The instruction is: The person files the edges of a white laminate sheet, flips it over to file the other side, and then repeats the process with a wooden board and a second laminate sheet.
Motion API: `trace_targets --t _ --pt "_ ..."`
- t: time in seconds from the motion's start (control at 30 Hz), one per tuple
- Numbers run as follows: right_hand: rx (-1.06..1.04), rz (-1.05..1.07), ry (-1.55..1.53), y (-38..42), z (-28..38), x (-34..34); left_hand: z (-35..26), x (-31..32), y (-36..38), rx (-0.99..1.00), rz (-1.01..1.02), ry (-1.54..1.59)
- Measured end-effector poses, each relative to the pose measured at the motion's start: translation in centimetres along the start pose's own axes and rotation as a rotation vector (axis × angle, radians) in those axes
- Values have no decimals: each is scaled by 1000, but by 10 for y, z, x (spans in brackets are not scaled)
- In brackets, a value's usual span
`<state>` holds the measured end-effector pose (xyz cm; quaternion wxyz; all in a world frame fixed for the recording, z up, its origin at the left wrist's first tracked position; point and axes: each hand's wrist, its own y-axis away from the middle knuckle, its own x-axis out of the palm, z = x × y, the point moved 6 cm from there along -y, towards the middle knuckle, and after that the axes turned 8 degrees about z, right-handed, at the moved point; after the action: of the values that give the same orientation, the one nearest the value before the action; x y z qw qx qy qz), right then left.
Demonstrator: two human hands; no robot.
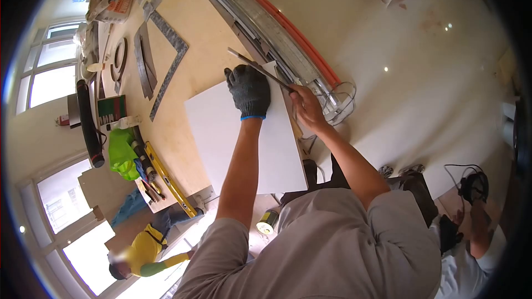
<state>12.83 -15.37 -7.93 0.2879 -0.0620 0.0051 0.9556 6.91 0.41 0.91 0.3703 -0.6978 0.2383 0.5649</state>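
Note:
My left hand point(249, 92), in a dark grey knit glove with a blue cuff, rests on the upper part of a white board point(221, 133). Its fingers look curled near the board's top edge; whether they grip anything is hidden. My right hand point(308, 108) is bare and closed round one end of a long thin dark strip point(266, 72). The strip slants up and left, passing just beyond the gloved hand. Under the board is a light wooden tabletop point(194, 39).
Metal profiles and orange pipes point(282, 19) lie along the table's right side. A black angled strip point(180, 47), a yellow level point(169, 180) and a green bag point(122, 152) are leftward. One person in yellow point(147, 249) is lower left; another point(476, 243) is lower right.

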Motion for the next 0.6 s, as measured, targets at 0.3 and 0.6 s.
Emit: trace_targets --t 0.3,0.6 --pt "32 -28 -48 -34 -15 17 -1 -6 -5 -73 30 108" --pt "-10 -89 -50 -26 -20 21 -1 -7 -5 -10 52 147"
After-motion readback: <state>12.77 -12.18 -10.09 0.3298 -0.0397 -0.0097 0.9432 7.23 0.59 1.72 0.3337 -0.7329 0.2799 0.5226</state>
